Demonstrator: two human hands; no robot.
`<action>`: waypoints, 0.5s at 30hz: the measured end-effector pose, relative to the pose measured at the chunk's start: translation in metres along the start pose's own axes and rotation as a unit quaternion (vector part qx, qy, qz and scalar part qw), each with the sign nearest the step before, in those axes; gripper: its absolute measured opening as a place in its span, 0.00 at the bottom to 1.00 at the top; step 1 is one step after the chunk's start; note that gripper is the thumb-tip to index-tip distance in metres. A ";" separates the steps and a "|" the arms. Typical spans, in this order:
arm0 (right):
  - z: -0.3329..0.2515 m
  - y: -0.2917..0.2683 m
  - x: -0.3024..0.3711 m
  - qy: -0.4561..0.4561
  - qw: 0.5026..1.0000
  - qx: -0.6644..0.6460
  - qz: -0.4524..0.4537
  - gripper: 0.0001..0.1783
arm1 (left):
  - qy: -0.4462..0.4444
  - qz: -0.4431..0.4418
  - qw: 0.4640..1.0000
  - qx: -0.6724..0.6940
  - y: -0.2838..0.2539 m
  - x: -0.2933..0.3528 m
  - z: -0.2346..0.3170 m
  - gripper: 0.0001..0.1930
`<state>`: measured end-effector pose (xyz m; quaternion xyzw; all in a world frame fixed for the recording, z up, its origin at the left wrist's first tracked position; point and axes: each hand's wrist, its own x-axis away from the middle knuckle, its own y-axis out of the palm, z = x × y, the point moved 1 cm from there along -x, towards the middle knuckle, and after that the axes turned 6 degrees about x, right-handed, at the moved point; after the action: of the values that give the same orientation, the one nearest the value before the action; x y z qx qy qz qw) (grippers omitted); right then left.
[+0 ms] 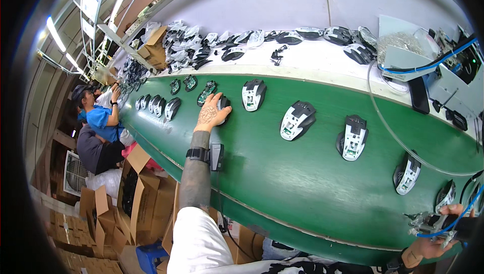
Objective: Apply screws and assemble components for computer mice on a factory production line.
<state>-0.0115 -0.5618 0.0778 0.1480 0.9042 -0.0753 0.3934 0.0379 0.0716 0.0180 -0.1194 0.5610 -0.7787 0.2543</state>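
On the green belt, my left hand [212, 114] is stretched far out and closed around a dark computer mouse [224, 103], whose surface is mostly covered by the fingers. A black device is strapped at this wrist. At the lower right, my right hand [428, 248] grips a powered screwdriver [437, 222] with a metal bracket head and a blue air hose. Beside the tool stands a grey-and-white mouse shell [445, 195], partly hidden. Several opened mice, such as one mouse [298, 120] with its circuit board showing, lie spaced out between my hands.
A white shelf [312, 57] behind the belt bears mouse shells and a pile of parts [189, 47]. A clear tube [385, 115] arcs over the belt at right, near a tray of screws [403, 47]. Co-workers [103, 115] and cardboard boxes [146, 203] are at left.
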 end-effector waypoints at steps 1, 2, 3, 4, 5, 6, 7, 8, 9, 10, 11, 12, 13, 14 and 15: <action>-0.001 0.001 -0.001 0.040 0.998 -0.029 0.036 0.40 | 0.010 0.004 1.000 0.006 -0.004 0.002 -0.009 0.36; -0.002 0.002 -0.001 0.081 0.992 -0.060 0.071 0.40 | 0.035 0.022 0.999 0.001 -0.004 0.006 -0.014 0.35; 0.012 -0.021 0.007 0.101 0.983 -0.133 0.079 0.40 | 0.072 0.057 0.996 0.001 0.004 0.006 -0.015 0.33; 0.012 -0.024 0.003 0.014 0.999 0.024 0.037 0.40 | 0.097 0.068 0.993 -0.003 0.012 0.002 -0.010 0.33; -0.001 -0.003 -0.007 -0.049 0.979 0.194 0.027 0.34 | 0.081 0.057 0.995 -0.004 0.014 0.001 -0.006 0.34; -0.016 0.019 -0.014 -0.115 0.925 0.361 0.018 0.31 | 0.068 0.076 0.994 0.030 0.013 0.004 -0.004 0.34; -0.012 0.017 -0.016 -0.131 0.953 0.272 0.022 0.31 | 0.076 0.076 0.993 0.046 0.014 0.004 -0.003 0.34; -0.008 0.015 -0.016 -0.145 0.972 0.183 0.026 0.31 | 0.091 0.051 0.992 0.069 0.011 0.004 -0.005 0.34; -0.010 0.029 -0.016 -0.100 0.991 -0.035 0.076 0.30 | 0.077 0.021 0.996 0.048 0.014 0.006 -0.005 0.34; -0.006 0.028 -0.016 -0.102 0.991 -0.037 0.074 0.30 | 0.065 -0.011 0.997 0.027 0.017 0.007 -0.005 0.34; 0.000 0.023 -0.014 -0.096 0.992 0.021 0.081 0.30 | 0.063 -0.010 0.997 0.030 0.020 0.008 -0.004 0.34; -0.003 0.028 -0.016 -0.086 0.989 0.077 0.090 0.30 | 0.053 -0.004 0.998 0.021 0.019 0.009 -0.004 0.34; -0.016 0.038 -0.019 -0.139 0.945 0.294 0.038 0.29 | 0.043 0.001 0.999 0.013 0.019 0.011 -0.003 0.34; -0.015 0.038 -0.020 -0.137 0.945 0.294 0.038 0.29 | 0.043 0.001 0.999 0.011 0.019 0.013 -0.002 0.34; -0.015 0.038 -0.021 -0.127 0.963 0.234 0.034 0.29 | 0.048 0.010 0.999 0.005 0.021 0.013 -0.002 0.34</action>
<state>0.0041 -0.5261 0.1025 0.2558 0.7985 -0.2898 0.4616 0.0317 0.0615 -0.0038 -0.0748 0.5699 -0.7839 0.2350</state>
